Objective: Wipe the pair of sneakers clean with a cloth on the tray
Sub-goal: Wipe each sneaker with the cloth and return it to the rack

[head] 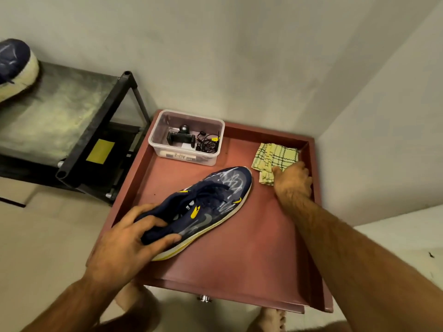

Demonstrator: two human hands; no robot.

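a navy sneaker (206, 207) with yellow accents and whitish smears across its toe lies on the floor of a red-brown wooden tray (239, 259), toe pointing toward the far right corner. the left hand (129, 243) grasps it at the heel, fingers curled over the collar and thumb along the near side by the yellow-edged sole. the right hand (293, 180) reaches to the far right corner and rests on the near edge of a folded yellow-and-green checked cloth (275, 156) that lies against the tray's right wall; whether its fingers are pinching the fabric or just lying on it cannot be told, since they are hidden behind the back of the hand. at the tray's far left corner sits a clear plastic container (187, 137) holding a black phone mount and a tangle of cable. to the left of the tray stands a black metal shelf rack (96, 130), and the second sneaker (14, 68) rests on its top shelf at the picture's left edge, well apart from the tray.
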